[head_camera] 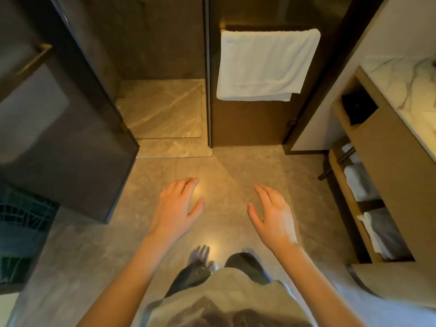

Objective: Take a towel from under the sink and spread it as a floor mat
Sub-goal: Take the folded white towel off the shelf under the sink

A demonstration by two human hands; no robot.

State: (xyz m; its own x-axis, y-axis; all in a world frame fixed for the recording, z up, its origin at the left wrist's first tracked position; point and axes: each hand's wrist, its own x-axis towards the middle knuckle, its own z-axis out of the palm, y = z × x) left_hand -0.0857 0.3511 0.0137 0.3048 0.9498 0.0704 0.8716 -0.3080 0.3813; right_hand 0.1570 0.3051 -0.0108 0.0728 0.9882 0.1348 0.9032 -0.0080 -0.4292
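Note:
My left hand (179, 204) and my right hand (271, 213) hover palms down over the beige stone floor (224, 171), fingers apart and holding nothing. At the right stands the vanity cabinet (387, 156) under a marble countertop (405, 83). Its open lower shelves hold folded white towels, one (358, 182) on the middle shelf and another (382, 234) on the shelf below. Both hands are well to the left of these shelves.
A white towel (266, 64) hangs on a rail on the glass panel straight ahead. A dark glass shower door (70, 142) stands open at the left, with the shower floor (165, 109) behind it. A dark bar (335, 166) sticks out from the vanity.

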